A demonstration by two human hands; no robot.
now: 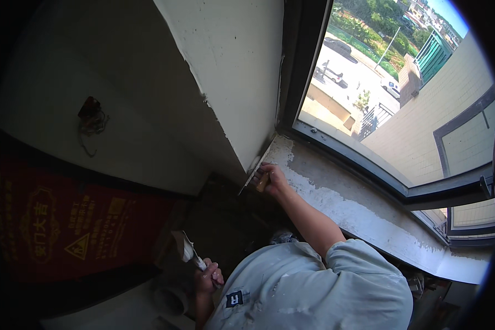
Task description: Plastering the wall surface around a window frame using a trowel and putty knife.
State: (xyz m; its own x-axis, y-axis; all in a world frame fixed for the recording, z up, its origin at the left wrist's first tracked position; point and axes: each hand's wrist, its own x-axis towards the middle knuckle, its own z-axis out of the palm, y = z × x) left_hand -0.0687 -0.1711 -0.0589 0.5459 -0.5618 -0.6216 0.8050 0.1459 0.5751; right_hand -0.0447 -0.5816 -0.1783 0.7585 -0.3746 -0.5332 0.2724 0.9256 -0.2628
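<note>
My right hand is wrapped round the wooden handle of a trowel. Its thin blade shows nearly edge-on, against the bottom corner of the white wall beside the window sill. A little white paste shows by the blade. Lower down and to the left, my left hand grips a putty knife, held up with a lump of white putty on its blade. The sill has patchy white coating over grey.
An open dark-framed window fills the right side, with a street outside. Loose wires hang from the shaded left wall. Below them is a red printed sheet. A grey bucket-like shape sits dimly below my left hand.
</note>
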